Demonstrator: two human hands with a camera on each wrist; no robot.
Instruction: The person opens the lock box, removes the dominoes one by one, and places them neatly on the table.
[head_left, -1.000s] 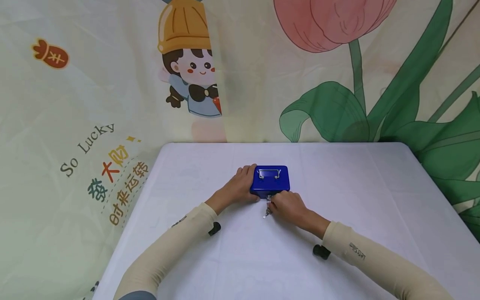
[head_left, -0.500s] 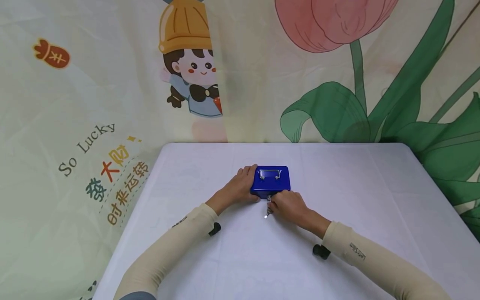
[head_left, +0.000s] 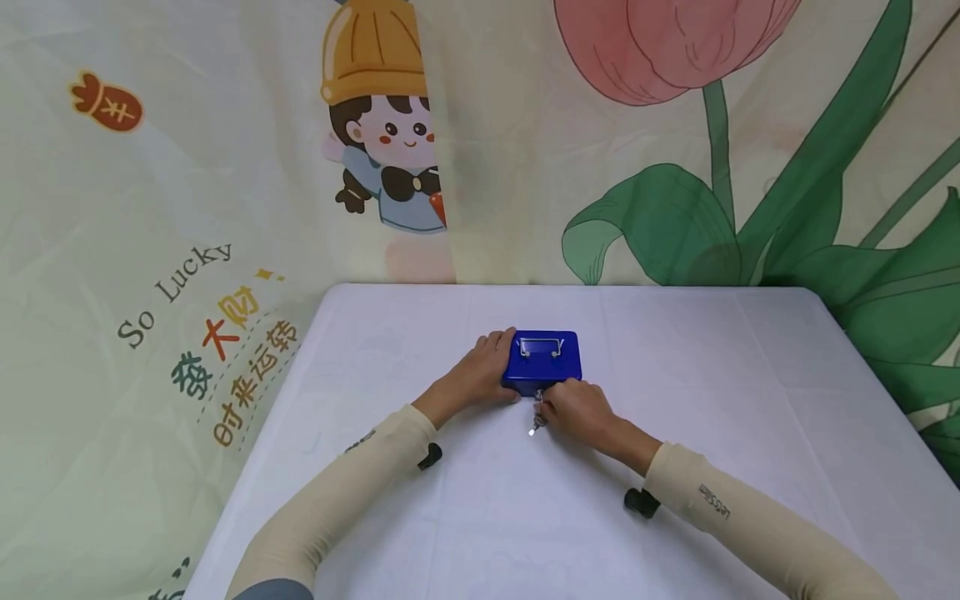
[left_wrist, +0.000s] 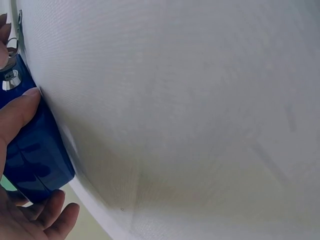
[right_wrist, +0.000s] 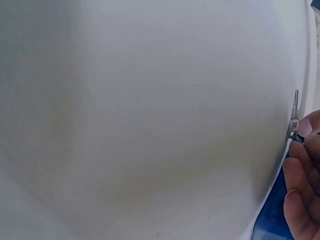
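Note:
A small blue metal cash box (head_left: 542,364) with a wire handle folded on its lid (head_left: 513,368) stands on the white-covered table. My left hand (head_left: 478,372) grips its left side, thumb on the front face and fingers round the back, as the left wrist view (left_wrist: 22,112) also has it. At the front, my right hand (head_left: 579,413) pinches a key at the silver lock (left_wrist: 11,80). Another key (head_left: 536,427) dangles below the fingers, and its metal shows in the right wrist view. The pinched key's head is mostly hidden by the fingertips.
The white tabletop (head_left: 720,375) spreads out around the box. Behind it hangs a printed cloth (head_left: 502,150) with a cartoon figure and a large tulip. A black wrist camera (head_left: 642,502) sits under the right sleeve, and another (head_left: 431,457) under the left.
Both hands keep their places on the box and the key. The dangling key has swung slightly, and the head view has shifted a little.

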